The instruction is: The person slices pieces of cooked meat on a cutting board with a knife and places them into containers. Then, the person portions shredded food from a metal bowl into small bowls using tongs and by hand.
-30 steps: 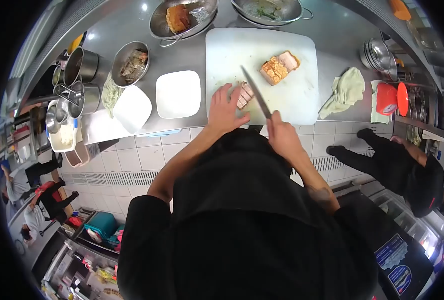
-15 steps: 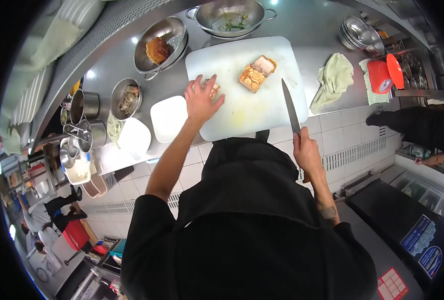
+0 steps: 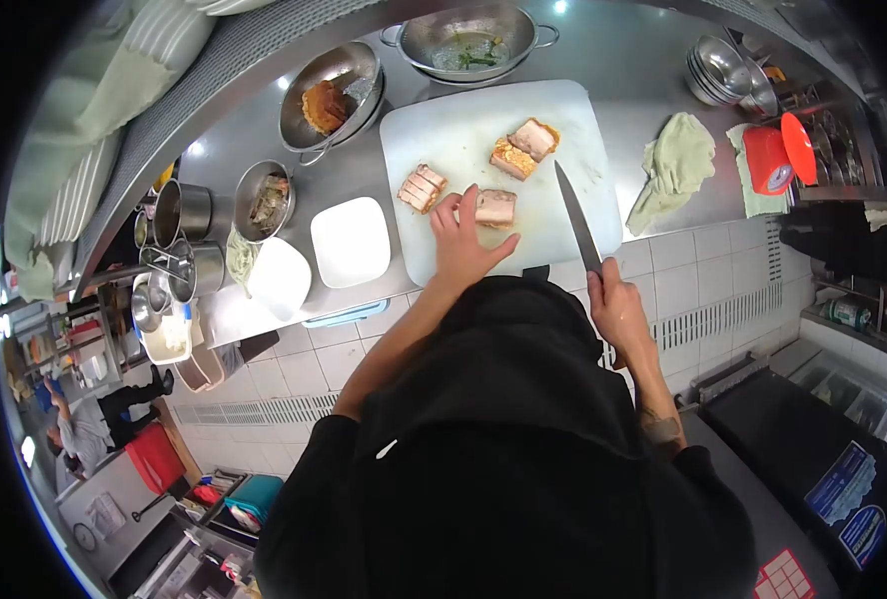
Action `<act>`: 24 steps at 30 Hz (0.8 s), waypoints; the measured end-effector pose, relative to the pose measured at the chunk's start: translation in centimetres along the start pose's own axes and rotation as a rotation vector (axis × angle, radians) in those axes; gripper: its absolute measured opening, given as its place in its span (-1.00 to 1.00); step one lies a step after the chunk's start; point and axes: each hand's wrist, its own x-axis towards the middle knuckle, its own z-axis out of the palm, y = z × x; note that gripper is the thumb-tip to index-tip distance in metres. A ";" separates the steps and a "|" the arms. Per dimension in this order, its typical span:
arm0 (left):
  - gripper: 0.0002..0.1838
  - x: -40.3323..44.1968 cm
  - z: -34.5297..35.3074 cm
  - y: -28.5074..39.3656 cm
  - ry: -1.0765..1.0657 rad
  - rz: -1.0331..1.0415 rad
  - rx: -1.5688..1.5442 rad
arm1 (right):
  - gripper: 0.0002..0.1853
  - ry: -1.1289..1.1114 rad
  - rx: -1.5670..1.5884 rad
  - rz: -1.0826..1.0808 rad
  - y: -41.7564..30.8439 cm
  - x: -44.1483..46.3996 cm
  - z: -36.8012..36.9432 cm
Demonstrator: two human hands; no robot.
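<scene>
On the white cutting board [image 3: 553,215], my left hand [image 3: 463,245] rests with its fingers apart. Its fingertips touch the left side of a block of roast pork belly [image 3: 496,208], and the thumb is spread out below the block. My right hand [image 3: 619,304] grips the handle of a long kitchen knife [image 3: 577,217], whose blade points away from me over the board's right side. Sliced pork belly [image 3: 422,189] lies left of my left hand. Two more pork belly chunks [image 3: 525,148], with golden crackling, sit further back.
White square dishes [image 3: 351,242] stand left of the board. Behind are a metal bowl [image 3: 299,110] with a browned piece and a colander [image 3: 443,50] with greens. To the right lie a green cloth [image 3: 675,165] and a red scale [image 3: 768,160]. Other people stand at both sides.
My left hand has moved right and toward me, uncovering the sliced pork belly. A pork block now shows beside its fingers. The knife stays in my right hand, nearly still.
</scene>
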 end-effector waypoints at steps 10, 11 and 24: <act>-0.19 3.2 0.3 -2.7 -0.372 0.212 0.191 | -0.79 -0.187 -0.056 -0.083 -0.8 1.0 0.7; -0.23 2.2 0.3 -2.0 -0.317 0.171 0.236 | -0.79 -0.184 -0.059 -0.077 -0.8 1.1 1.0; -0.55 -0.2 -0.4 -2.3 -0.199 0.202 -0.179 | -0.86 -0.355 -0.456 -0.166 -5.3 2.9 1.9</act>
